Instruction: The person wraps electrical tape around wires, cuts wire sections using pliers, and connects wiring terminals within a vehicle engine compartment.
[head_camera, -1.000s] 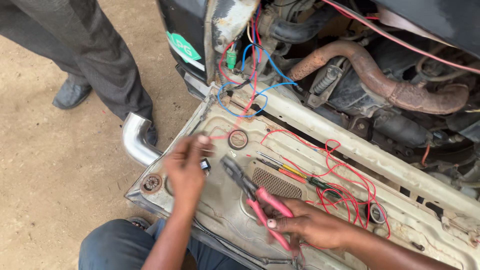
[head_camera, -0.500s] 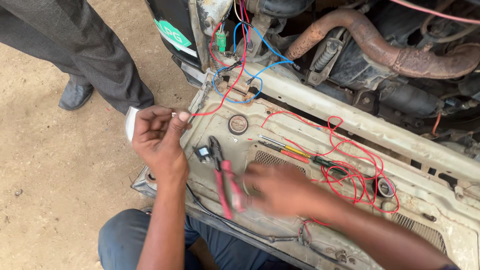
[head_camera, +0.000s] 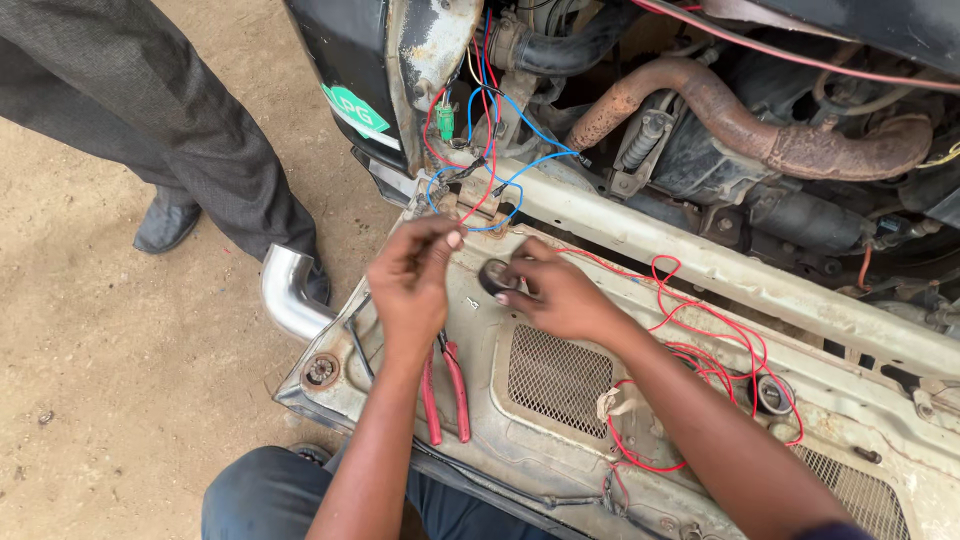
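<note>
Left hand (head_camera: 418, 285) fingers pinching thin red wire (head_camera: 478, 212); right hand (head_camera: 560, 295) fingers gripping round dark grommet (head_camera: 495, 276); red-handled pliers (head_camera: 445, 390) lying below on dusty metal panel (head_camera: 500, 440).

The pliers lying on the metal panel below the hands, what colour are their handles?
Red; the pliers' handles show clearly in the head view, just below the left hand.

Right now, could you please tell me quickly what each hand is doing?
Left hand: fingers pinched together above the dirty white metal panel; whether they hold a wire cannot be told.
Right hand: fingertips on the small round dark fitting.
</note>
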